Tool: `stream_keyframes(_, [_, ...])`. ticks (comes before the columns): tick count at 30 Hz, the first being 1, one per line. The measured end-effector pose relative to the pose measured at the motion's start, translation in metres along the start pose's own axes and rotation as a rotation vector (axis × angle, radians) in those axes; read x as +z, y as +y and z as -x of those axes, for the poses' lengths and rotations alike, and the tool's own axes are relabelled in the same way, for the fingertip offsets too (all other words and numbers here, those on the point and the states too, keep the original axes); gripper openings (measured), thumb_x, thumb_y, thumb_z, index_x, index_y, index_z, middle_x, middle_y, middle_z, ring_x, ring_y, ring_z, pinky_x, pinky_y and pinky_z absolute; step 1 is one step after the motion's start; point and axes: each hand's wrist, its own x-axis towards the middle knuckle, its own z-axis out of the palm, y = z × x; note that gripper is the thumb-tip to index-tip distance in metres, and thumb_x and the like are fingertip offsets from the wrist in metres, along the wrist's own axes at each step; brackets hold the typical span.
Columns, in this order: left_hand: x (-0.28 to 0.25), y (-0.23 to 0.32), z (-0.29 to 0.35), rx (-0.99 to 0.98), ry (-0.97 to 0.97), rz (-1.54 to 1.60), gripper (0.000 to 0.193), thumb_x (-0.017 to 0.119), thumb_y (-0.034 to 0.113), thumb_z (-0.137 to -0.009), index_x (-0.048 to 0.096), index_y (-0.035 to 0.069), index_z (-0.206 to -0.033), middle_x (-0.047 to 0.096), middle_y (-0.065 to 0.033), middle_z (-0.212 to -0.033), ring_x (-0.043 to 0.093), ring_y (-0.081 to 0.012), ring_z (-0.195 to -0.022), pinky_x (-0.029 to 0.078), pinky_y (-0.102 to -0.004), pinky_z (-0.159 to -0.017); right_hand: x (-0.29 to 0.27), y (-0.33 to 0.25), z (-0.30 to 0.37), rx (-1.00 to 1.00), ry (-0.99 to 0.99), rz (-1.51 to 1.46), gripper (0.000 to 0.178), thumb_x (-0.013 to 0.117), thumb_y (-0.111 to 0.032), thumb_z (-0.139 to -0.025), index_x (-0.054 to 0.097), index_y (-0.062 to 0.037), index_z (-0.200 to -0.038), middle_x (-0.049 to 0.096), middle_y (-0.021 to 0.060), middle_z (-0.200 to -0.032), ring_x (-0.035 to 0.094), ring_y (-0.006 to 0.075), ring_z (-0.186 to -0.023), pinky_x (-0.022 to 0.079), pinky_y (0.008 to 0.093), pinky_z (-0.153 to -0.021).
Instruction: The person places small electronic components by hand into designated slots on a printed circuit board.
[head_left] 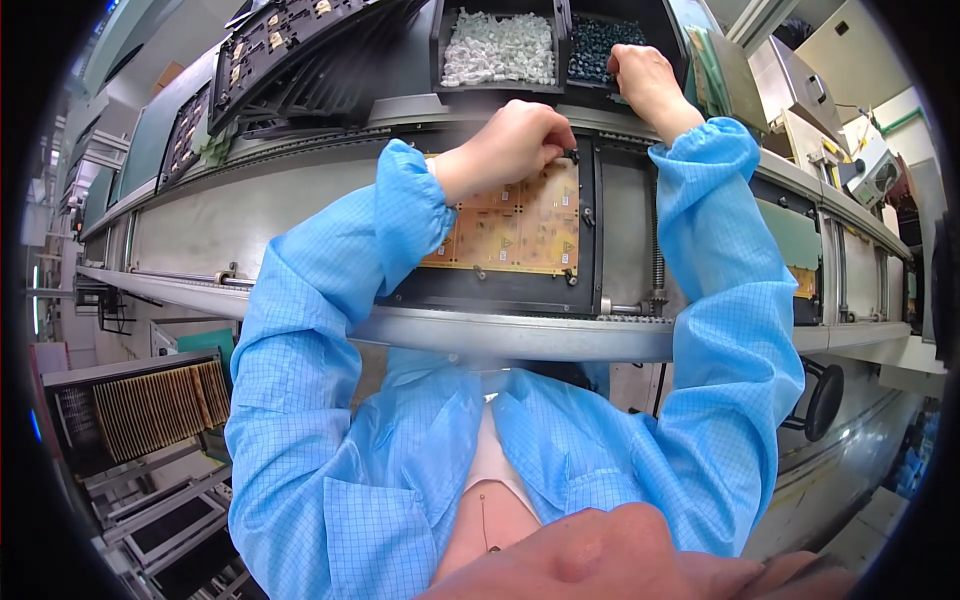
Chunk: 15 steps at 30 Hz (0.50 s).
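An orange circuit board panel [500, 235] lies in a black carrier frame [450, 290] on the conveyor in front of me. Over the panel's far right part is my left hand [505, 148], its fingers curled together beside a small dark clip [572, 157] at the corner. Whatever sits between those fingertips, if anything, is hidden. Farther back, my right hand [648, 88] reaches to a black bin of small dark blue parts [595, 50]. Its fingers are bent and closed at the bin's right side, and what they pinch cannot be made out.
White small parts [498, 48] fill the neighbouring bin. Black carriers [290, 60] are stacked at the far left. Metal conveyor rails [520, 338] run across. Another carrier with a green board [790, 240] is at the right. A slotted rack [150, 405] stands at lower left.
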Motion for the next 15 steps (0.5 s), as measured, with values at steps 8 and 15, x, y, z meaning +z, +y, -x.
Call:
stream_keyframes(8, [0.019,0.003,-0.008,-0.007,0.082,-0.167,0.018,0.067,0.005,-0.076,0.067,0.003,-0.094,0.069,-0.0139,-0.083,0.068,-0.0332,-0.08,0.054,-0.0425,-0.074,-0.007,-0.007,-0.008,-0.024,0.023,0.159,0.016,0.061,-0.001,-0.08,0.071,-0.0046,-0.092,0.069,0.0179,-0.091,0.065,0.0354,-0.092,0.052,0.0415,-0.086])
stream_keyframes(15, [0.013,0.012,-0.009,0.04,0.029,-0.387,0.02,0.069,0.006,-0.074,0.059,0.0,-0.09,0.068,-0.0163,-0.079,0.068,-0.0345,-0.082,0.054,-0.0433,-0.073,-0.007,-0.003,0.0,-0.045,0.366,-0.152,0.002,0.065,-0.007,-0.08,0.067,-0.0066,-0.08,0.061,0.016,-0.083,0.063,0.0354,-0.084,0.051,0.0435,-0.075])
